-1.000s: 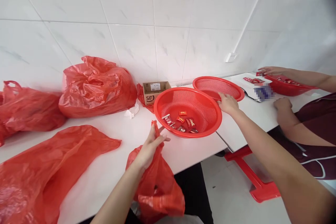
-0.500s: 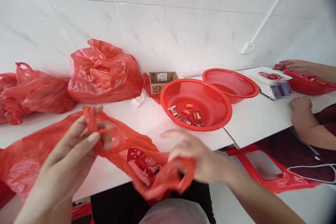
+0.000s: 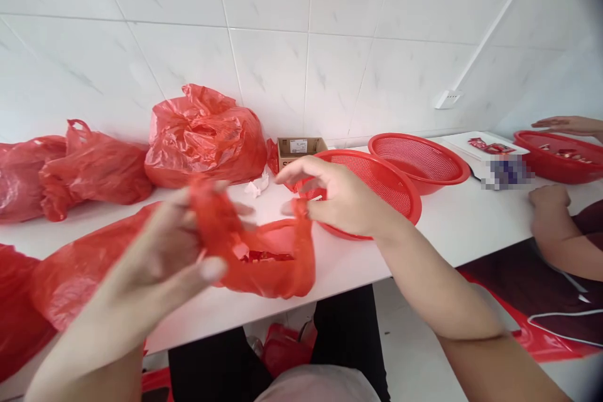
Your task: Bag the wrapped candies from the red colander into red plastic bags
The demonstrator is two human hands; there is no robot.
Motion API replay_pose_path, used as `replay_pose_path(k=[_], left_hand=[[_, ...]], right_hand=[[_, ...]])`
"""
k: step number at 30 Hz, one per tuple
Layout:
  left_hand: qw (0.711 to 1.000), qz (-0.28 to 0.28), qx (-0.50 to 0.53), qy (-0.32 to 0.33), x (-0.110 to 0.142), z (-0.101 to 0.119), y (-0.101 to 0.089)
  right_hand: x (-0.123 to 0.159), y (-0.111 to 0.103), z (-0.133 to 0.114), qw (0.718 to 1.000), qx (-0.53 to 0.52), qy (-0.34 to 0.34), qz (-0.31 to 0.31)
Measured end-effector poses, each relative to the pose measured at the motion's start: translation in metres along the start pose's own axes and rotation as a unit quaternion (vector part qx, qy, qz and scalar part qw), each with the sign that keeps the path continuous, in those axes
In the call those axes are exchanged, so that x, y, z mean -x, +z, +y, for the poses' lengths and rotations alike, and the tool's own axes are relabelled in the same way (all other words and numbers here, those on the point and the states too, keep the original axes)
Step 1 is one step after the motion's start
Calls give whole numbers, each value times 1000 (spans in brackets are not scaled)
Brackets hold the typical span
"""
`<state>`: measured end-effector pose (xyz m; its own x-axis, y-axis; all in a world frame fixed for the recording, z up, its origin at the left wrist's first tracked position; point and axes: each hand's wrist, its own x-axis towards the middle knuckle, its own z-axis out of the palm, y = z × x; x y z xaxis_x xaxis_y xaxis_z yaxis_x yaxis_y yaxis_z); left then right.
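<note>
A small red plastic bag (image 3: 276,279) is held up in front of me at the table's edge, its mouth gaping. Dark red candy wrappers (image 3: 266,256) show inside. My left hand (image 3: 174,257), somewhat blurred, has the bag's left handle looped over its fingers, with the thumb stretched forward. The fingers of my right hand (image 3: 339,191) close on the right handle strap, in front of a red perforated basket (image 3: 391,185). That hand hides most of the basket's contents.
Filled red bags (image 3: 202,138) line the wall and the table's left side. A cardboard box (image 3: 299,147), crumpled tissue (image 3: 257,185) and second basket (image 3: 419,160) stand behind. At right, a co-worker's hand (image 3: 563,122) hovers over a basin (image 3: 560,160) beside a white scale (image 3: 475,147).
My right hand has moved up and away with its handle, lifting and straightening the bag's mouth. My left hand has shifted slightly right. The co-worker's hand has moved over the basin.
</note>
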<state>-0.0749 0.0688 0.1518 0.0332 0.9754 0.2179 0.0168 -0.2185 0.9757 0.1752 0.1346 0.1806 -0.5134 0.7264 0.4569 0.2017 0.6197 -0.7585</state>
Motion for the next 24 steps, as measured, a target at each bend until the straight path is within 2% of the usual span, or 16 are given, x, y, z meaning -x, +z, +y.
replay_pose_path(k=[2,4,6,8,11,13,16,19,22,24], left_hand=[[986,-125,-91,-62,-10,-3,13],[964,-201,-154,-76,-23,-9,22],[960,-209,-171,-79,-34,-14,28],[970,-177,-142,-82,-41,-17,28],[982,-137,-69,-110,-44,-19,25],[982,-134,-45,-125,-44,-20,23],[984,-127,-31,-121,-44,-22,21],[987,-130,-11,-91,-44,-21,17],[973,-193,-109,-60,-42,-15,14],[952,-226,-203,-43,-40,-14,14]], right_hand=[[-12,13,-6,999,12,-30,-35],[-21,23,-7,997,22,-48,-61],[-25,29,-3,995,28,-33,-89],[-24,30,6,994,5,-5,-112],[-17,30,24,990,-67,36,-119],[-10,31,32,989,-93,48,-102],[2,34,30,996,-84,19,-35],[11,36,17,995,-79,-52,-42],[13,41,16,993,-89,-77,-27],[9,49,28,993,-116,-25,10]])
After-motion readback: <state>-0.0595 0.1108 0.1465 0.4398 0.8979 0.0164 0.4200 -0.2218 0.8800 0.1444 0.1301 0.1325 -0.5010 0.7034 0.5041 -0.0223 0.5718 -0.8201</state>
